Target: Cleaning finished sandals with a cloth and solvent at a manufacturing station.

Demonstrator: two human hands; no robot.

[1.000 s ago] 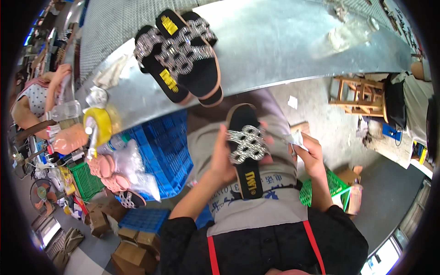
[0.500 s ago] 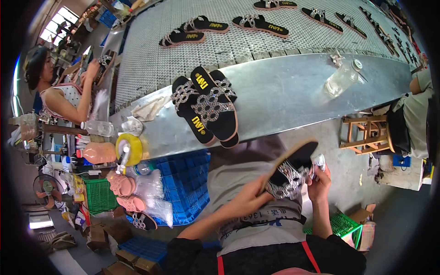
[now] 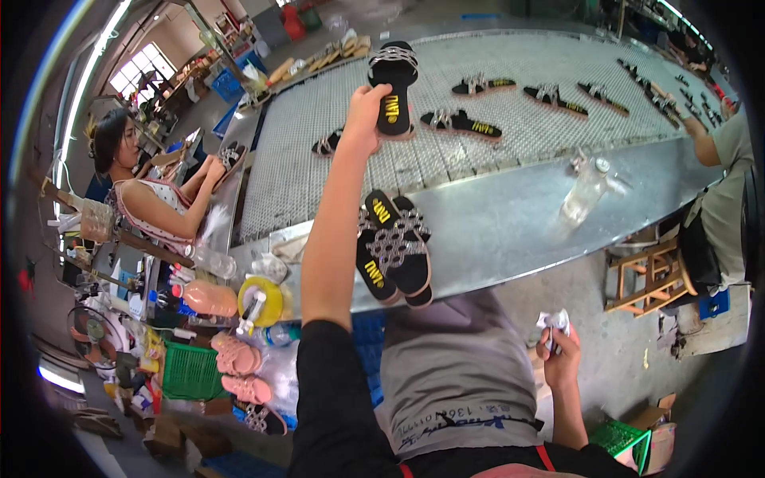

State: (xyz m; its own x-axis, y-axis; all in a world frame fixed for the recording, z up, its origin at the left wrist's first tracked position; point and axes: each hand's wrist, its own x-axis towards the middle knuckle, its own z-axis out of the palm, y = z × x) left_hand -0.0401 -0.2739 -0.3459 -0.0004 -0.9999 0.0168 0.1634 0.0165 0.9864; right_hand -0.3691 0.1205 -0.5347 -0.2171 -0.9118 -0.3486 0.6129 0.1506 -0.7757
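Sandal [image 3: 392,84] now up off the lap, carried out at twelve o'clock over the mesh belt [image 3: 518,135] in the left hand [image 3: 366,119], clamped by its heel. Looks ready for laying down. Right hand [image 3: 558,342] at five o'clock, closed round a crumpled cloth [image 3: 553,321].

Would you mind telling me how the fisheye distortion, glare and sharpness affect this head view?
In the head view, the metal table edge bows strongly and a black rim rings the frame. Window light blows out at upper left. The left hand holding the black sandal looks fairly sharp, while the far sandals at the rim are small and smeared.
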